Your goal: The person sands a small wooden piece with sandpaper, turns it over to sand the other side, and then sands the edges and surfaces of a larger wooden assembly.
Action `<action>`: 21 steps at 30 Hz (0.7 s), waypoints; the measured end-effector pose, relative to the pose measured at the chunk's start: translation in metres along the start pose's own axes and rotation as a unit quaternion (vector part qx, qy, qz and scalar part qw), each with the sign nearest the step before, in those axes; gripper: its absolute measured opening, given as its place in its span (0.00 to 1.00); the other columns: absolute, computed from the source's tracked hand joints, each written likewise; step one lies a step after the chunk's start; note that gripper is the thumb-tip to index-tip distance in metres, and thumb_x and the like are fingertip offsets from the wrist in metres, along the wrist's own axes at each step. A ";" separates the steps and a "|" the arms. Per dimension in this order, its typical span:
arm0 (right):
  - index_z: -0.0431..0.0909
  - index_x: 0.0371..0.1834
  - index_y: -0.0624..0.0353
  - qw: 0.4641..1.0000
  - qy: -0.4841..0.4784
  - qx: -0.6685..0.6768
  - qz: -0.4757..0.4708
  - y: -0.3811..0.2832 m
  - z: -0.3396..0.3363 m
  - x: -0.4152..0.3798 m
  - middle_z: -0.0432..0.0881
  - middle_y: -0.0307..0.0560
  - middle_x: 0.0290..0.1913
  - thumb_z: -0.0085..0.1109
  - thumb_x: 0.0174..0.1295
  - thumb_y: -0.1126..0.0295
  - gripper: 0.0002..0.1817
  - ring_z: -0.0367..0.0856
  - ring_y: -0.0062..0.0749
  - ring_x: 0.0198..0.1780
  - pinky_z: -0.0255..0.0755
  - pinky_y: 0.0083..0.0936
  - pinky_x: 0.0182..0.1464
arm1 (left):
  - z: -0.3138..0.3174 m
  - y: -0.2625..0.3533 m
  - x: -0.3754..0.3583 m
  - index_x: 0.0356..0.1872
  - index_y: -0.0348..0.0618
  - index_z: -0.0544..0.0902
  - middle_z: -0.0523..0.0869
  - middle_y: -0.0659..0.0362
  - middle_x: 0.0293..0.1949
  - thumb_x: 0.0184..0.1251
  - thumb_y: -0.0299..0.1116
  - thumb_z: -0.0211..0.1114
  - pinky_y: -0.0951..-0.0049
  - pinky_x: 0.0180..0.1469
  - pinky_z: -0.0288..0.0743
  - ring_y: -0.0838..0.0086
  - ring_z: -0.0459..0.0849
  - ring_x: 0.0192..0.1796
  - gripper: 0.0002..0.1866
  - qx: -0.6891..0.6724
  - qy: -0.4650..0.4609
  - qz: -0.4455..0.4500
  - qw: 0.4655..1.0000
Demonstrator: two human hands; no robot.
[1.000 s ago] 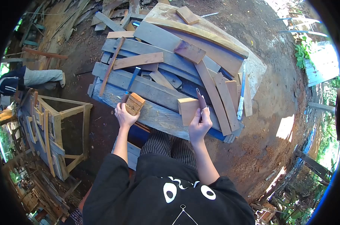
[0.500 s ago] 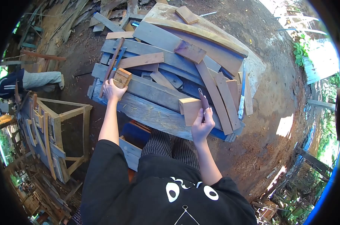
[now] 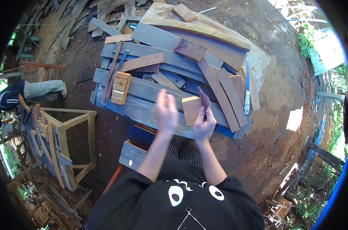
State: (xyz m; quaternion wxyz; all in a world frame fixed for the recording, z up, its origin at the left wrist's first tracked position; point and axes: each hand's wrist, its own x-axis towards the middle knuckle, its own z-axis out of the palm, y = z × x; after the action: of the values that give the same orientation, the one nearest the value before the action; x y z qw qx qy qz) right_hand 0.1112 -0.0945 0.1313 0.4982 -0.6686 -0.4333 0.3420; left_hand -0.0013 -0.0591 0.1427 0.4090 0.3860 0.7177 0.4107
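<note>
In my right hand I pinch the brown sheet. My left hand, blurry and open, is between it and the block on the planks.

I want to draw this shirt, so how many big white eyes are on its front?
2. On the black shirt, the left eye is nearer the left arm, and the right eye is just below the right arm.
</note>
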 end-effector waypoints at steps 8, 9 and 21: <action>0.69 0.63 0.68 0.992 -0.031 0.110 0.055 0.017 0.004 -0.020 0.77 0.56 0.59 0.45 0.68 0.76 0.20 0.75 0.33 0.60 0.66 0.26 0.61 | 0.022 0.032 0.001 0.36 0.28 0.82 0.83 0.35 0.29 0.71 0.44 0.47 0.54 0.43 0.77 0.43 0.84 0.38 0.25 0.189 -0.062 -0.013 0.980; 0.69 0.63 0.68 0.992 -0.036 0.109 0.050 0.019 0.004 -0.023 0.76 0.57 0.60 0.45 0.68 0.75 0.21 0.74 0.34 0.61 0.66 0.26 0.61 | 0.020 0.031 0.004 0.32 0.29 0.83 0.83 0.36 0.27 0.70 0.44 0.48 0.53 0.42 0.77 0.43 0.84 0.36 0.24 0.221 -0.063 -0.005 0.973; 0.70 0.63 0.68 0.984 -0.044 0.165 0.051 0.047 0.000 -0.020 0.76 0.54 0.61 0.43 0.68 0.78 0.20 0.72 0.33 0.63 0.63 0.26 0.64 | 0.026 0.015 -0.001 0.19 0.30 0.81 0.80 0.37 0.20 0.67 0.37 0.49 0.50 0.34 0.77 0.42 0.82 0.29 0.23 0.290 -0.028 0.071 0.954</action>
State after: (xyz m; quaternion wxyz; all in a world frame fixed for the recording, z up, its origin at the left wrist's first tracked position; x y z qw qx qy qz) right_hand 0.1152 -0.1187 0.0865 0.5638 -0.5828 -0.3583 0.4626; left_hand 0.0258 -0.0477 0.1483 0.2690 0.5491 0.7649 0.2024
